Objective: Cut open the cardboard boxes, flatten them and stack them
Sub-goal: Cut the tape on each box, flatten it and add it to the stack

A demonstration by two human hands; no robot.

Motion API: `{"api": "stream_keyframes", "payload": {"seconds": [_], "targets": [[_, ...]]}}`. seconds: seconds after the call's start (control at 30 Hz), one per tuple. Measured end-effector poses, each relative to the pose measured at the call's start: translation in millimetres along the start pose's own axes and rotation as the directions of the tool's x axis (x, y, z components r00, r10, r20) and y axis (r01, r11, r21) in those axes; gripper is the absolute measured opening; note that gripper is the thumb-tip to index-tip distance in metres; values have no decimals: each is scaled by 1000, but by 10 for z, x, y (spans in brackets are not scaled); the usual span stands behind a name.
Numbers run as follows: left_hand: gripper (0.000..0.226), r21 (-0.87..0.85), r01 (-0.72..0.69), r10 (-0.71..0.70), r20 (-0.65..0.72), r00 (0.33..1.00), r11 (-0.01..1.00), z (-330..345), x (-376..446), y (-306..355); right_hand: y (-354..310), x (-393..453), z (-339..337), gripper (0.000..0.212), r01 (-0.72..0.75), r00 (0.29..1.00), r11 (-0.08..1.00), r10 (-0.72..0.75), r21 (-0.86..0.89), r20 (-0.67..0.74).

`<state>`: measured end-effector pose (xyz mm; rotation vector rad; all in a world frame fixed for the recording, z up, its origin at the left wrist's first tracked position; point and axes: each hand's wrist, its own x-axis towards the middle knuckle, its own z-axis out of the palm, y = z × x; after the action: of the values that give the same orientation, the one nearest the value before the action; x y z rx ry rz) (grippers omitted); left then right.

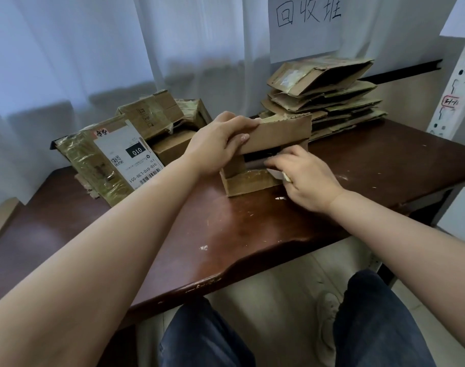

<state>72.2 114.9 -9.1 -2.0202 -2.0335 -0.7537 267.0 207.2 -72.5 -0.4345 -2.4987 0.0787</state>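
Observation:
A small brown cardboard box (248,181) lies on its side in the middle of the dark wooden table (252,234), its open side towards me. My left hand (215,144) grips the box's upper flap (279,133) at its left end, fingers curled over the edge. My right hand (305,176) is at the box's right opening and holds a small pale cutter (277,174), mostly hidden under the fingers. A stack of flattened boxes (329,99) sits at the back right of the table.
Several taped, uncut boxes (115,154) crowd the table's left back, one with a white shipping label. White curtains hang behind. A paper sign (308,22) hangs above the stack. A white metal rack post (456,83) stands at the right. My knees are below the table's front edge.

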Motion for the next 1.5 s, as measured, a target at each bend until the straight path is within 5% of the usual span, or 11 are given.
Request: {"api": "stream_keyframes", "payload": {"seconds": [0.17, 0.3, 0.5, 0.67, 0.8, 1.13, 1.33, 1.4, 1.5], "targets": [[41, 262, 54, -74, 65, 995, 964, 118, -21, -65, -13, 31, 64, 39, -23, 995, 1000, 24, -9, 93], [71, 217, 102, -137, 151, 979, 971, 213, -102, -38, -23, -13, 22, 26, -31, 996, 995, 39, -97, 76], [85, 318, 47, -118, 209, 971, 947, 211, -94, -115, -86, -36, -34, 26, -73, 984, 985, 96, -154, 147], [64, 303, 50, -111, 185, 977, 952, 241, -9, -83, 1, 91, -159, 39, -82, 976, 980, 116, -184, 183], [57, 130, 71, -88, 126, 988, 989, 336, -29, -141, 73, 28, -143, 41, -112, 954, 988, 136, -105, 266], [45, 106, 146, -139, -74, 988, 984, 434, -34, -9, 118, 60, -22, 15, -345, 917, 931, 362, -122, 166], [42, 120, 169, -162, -65, 985, 978, 418, -39, 29, 79, -254, 41, 22, -266, 962, 963, 263, 32, 74], [42, 106, 191, -183, -76, 980, 976, 408, -39, 61, 115, -217, -29, 32, -422, 907, 884, 411, 202, 95], [42, 103, 231, -222, -90, 971, 968, 406, -19, 91, 265, -196, -117, 34, -604, 727, 636, 687, 480, 4]]}}
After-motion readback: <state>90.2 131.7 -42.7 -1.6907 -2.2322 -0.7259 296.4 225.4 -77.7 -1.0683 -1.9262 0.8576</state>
